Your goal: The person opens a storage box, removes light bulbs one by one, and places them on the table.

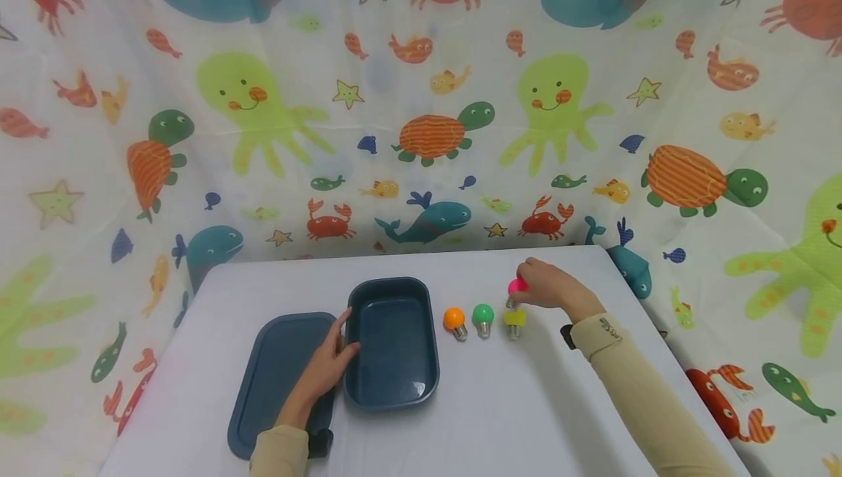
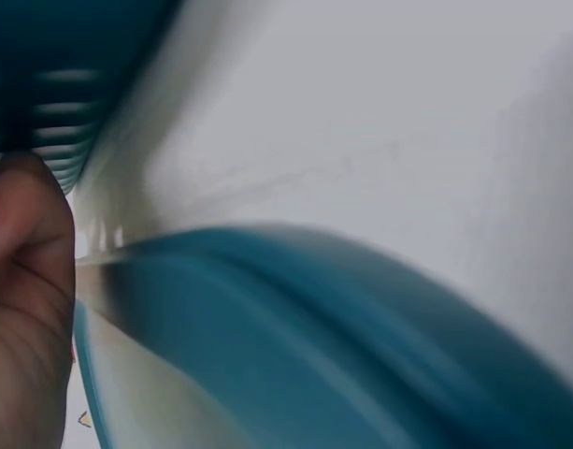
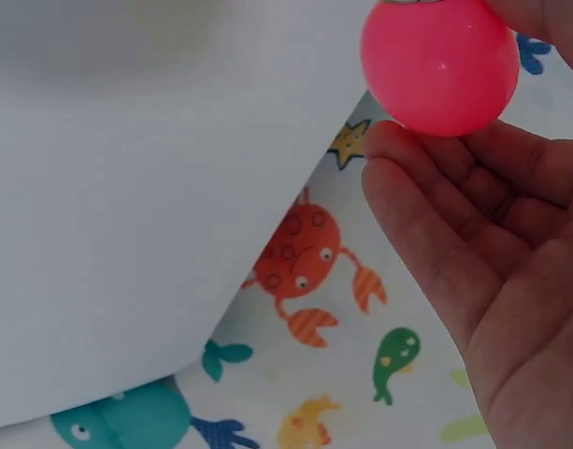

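My right hand holds a pink light bulb with a silver screw base, above the far right part of the table. In the right wrist view the round pink globe sits against the fingertips, its base cut off by the frame's top. Just below it is a yellow bulb, with a green bulb and an orange bulb to its left. My left hand touches the left rim of a dark blue rectangular box, fingers mostly extended. No object shows inside the box.
A dark blue flat lid lies left of the box, partly under my left forearm. Both rest on a white table. Behind and beside the table hangs a curtain printed with sea animals.
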Tool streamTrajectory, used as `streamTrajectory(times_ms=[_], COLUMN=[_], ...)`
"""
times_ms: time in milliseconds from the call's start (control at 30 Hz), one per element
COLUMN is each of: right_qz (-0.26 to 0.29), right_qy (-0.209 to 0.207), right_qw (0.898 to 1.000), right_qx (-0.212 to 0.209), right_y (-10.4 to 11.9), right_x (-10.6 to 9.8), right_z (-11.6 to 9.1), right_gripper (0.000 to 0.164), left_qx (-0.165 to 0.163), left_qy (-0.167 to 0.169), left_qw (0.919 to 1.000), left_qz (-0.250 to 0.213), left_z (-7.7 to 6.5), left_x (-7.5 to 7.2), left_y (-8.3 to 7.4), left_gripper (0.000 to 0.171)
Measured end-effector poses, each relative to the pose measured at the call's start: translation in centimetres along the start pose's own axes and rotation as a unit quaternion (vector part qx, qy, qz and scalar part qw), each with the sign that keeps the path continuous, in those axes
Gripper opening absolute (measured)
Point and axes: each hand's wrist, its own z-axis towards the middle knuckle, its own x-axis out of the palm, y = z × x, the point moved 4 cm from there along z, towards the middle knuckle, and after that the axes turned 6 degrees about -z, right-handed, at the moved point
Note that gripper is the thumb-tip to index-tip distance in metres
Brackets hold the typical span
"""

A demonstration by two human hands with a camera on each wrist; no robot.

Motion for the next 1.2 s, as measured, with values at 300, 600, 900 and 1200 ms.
streamTrajectory(times_ms=[300, 600, 900, 1200], right_qz=[-0.014, -0.019, -0.013, -0.015], right_qy=[0.086, 0.112, 0.114, 0.102], right_qw=[0.996, 0.993, 0.993, 0.995], right_qx=[0.028, 0.024, 0.023, 0.008], right_y=[-3.2, -3.4, -3.0, -3.3], right_x=[3.2, 5.7, 6.2, 5.6], right_z=[-0.4, -0.1, -0.5, -0.8], right_gripper=[0.034, 0.032, 0.036, 0.036], left_qx=[-0.002, -0.001, 0.003, 0.005], left_qy=[0.003, 0.004, 0.004, 0.005], left_qw=[1.0, 1.0, 1.0, 1.0], left_qz=[-0.003, -0.001, 0.008, 0.007], left_z=[-0.1, -0.3, -0.3, -0.3], left_x=[0.1, 0.1, 0.1, -0.1], left_y=[0.0, 0.0, 0.1, -0.1], left_gripper=[0.066, 0.066, 0.066, 0.066])
